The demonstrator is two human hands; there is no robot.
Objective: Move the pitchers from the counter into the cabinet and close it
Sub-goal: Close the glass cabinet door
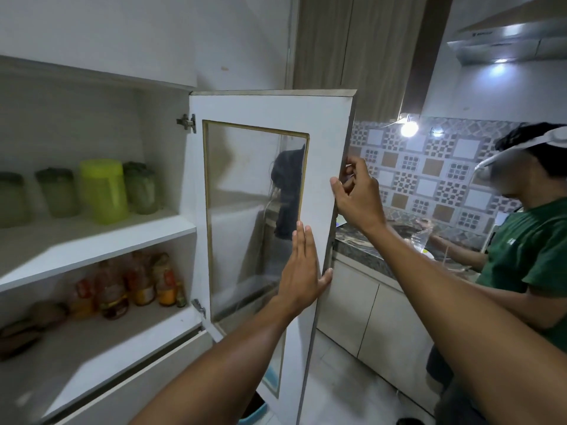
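The white cabinet door (322, 124) with a glass pane stands open, hinged at its left side. My left hand (303, 265) lies flat against the door's inner face near its free edge, fingers together and pointing up. My right hand (357, 194) grips that free edge higher up, fingers curled around it. Inside the cabinet, on the upper shelf (101, 240), a lime-green pitcher (102, 191) stands upright among several pale green lidded jars (58, 193).
The lower shelf (92, 348) holds several bottles (138, 283) and dark items at the left. To the right, a person in a green shirt (527, 246) stands at the dark stone counter (362, 250). White base cabinets (368, 308) run under it.
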